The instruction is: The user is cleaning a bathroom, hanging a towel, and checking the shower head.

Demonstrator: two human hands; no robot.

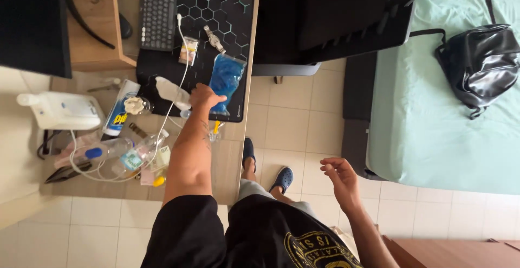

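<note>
The wooden table (230, 165) carries a black hex-patterned mat (216, 8). On the mat lie a dark keyboard (158, 10), a wristwatch (215, 39), a small packet (188, 50) and a blue pouch (226, 75). Left of the mat stand a white device (62, 111) and a blue tube (120, 113); below the mat lie clear bottles (132, 154) and a white cable (181, 78).

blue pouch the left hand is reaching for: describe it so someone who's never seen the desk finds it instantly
Start at the black hexagon-patterned desk mat below the dark keyboard. Near the mat's right edge, just past the fingertips of the left hand, lies the blue pouch. It is a clear-edged plastic bag filled with bright blue, the only blue thing on the mat; the white cable and small packet sit to its left.
</note>
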